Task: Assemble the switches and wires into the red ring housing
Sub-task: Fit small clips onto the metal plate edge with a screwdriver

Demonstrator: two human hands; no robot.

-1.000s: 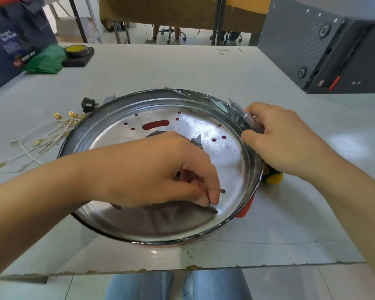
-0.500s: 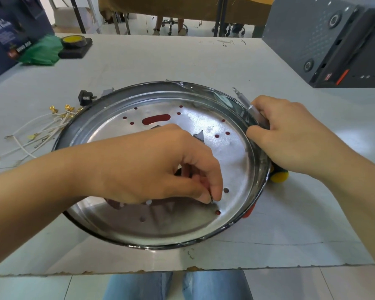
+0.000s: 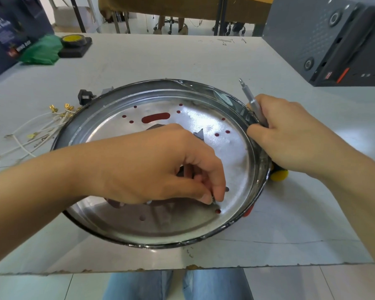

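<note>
**Housing with metal plate held at the table's near edge**

Housing (image 3: 248,210) in red shows only as slivers under the round metal plate (image 3: 160,226) that covers it, near the front edge of the table (image 3: 290,245), above the person's blue-jeaned knees (image 3: 139,284). The left hand (image 3: 160,167) reaches over the plate from the left, thumb and forefinger pinched together on something very small, too small to identify, just above a hole (image 3: 218,211) near the plate's right front. Red shows through that hole and through a slot (image 3: 156,118) farther back. The right hand (image 3: 290,135) grips the plate's right rim and at the same time holds a screwdriver (image 3: 248,95), its metal tip pointing away and up; its yellow handle end (image 3: 279,175) sticks out below the palm. Left of the plate, a bundle of white wires (image 3: 30,135) with brass terminals lies on the table, and a small black switch (image 3: 85,96) sits touching or just beside the plate's back-left rim. Farther back left are a green cloth (image 3: 41,50) and a yellow-topped black block (image 3: 74,45); at the far right stands a dark grey computer case (image 3: 325,40).
</note>
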